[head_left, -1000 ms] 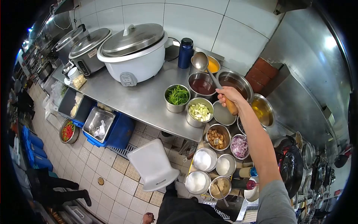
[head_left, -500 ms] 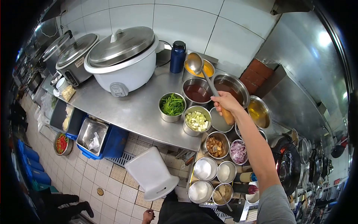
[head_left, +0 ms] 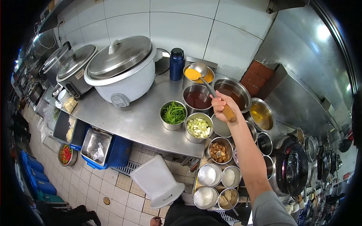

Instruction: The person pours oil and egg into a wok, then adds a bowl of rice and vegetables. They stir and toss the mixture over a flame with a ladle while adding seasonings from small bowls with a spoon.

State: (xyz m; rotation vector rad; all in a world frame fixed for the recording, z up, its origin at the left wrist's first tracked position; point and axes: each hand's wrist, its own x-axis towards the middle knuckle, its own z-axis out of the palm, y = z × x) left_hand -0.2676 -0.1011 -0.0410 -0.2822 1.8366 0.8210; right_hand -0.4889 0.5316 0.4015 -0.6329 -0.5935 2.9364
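Note:
My right hand [head_left: 224,106] is closed around the wooden-ended handle of a ladle [head_left: 206,83]. The ladle's bowl is at the steel pot of orange-yellow liquid [head_left: 210,80], with some of that liquid showing in it. Beneath the handle stands a pot of dark reddish-brown liquid [head_left: 197,98], and a wider pot of brown liquid [head_left: 233,95] is just behind my hand. Bowls of chopped greens [head_left: 173,113] and pale green cubes [head_left: 198,127] are nearby. At the bottom edge, my left hand [head_left: 155,221] hangs low, mostly cut off, its fingers hidden.
A large white rice cooker [head_left: 124,84] and a blue bottle [head_left: 176,64] stand along the wall. A bowl of yellow oil [head_left: 261,116] is to the right, near a black wok [head_left: 296,169]. A white plastic stool [head_left: 156,180] is on the tiled floor before the steel counter [head_left: 139,122].
The ladle's bowl has turned and now shows orange-yellow liquid inside, where before I saw bare metal. My left hand has slipped lower in view, and the camera has tilted slightly.

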